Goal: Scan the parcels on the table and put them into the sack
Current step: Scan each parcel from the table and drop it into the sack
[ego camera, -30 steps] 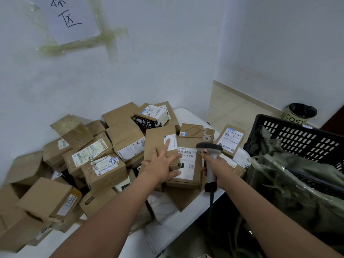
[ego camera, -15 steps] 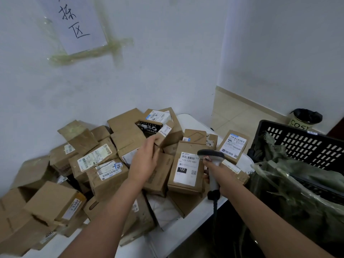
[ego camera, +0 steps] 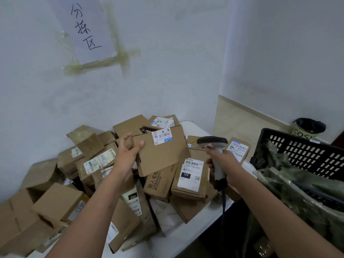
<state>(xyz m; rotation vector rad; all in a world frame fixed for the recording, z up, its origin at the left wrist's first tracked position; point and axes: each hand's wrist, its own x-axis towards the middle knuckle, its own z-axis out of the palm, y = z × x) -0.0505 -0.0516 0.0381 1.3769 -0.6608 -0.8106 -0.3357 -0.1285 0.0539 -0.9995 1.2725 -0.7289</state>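
In left hand [ego camera: 128,151], flat cardboard parcel [ego camera: 160,153]

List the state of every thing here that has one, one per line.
Flat brown cardboard parcel: lifted off the pile, tilted, label up.
Left hand: grips that parcel's left edge.
Right hand: grips the grey handheld barcode scanner, upright.
Green plastic sack: open, draped in the black slotted crate.
Brown box labelled 122: lying on the pile.

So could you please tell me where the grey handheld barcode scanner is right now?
The grey handheld barcode scanner is held upright in the right hand, right of centre, above the brown cardboard parcel labelled 122.
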